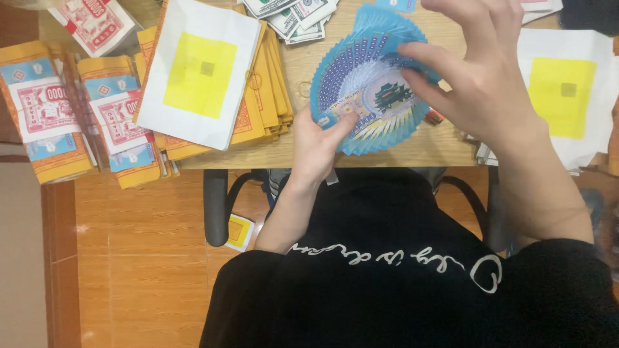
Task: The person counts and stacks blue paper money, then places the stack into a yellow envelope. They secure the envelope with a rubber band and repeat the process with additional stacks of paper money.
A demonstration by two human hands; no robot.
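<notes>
Left hand (316,145), centre of frame, pinches lower corner of fanned blue paper notes (367,84), thumb pressed on top. Right hand (480,77), upper right, fingers spread, rests on fan's right edge. Fan hovers above wooden table (425,145). Yellow paper stacks (206,77) upper left.

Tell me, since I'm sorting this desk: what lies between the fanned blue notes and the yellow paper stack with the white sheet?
In the head view, only bare wooden table with a rubber band separates the blue fan from the yellow stack.
</notes>
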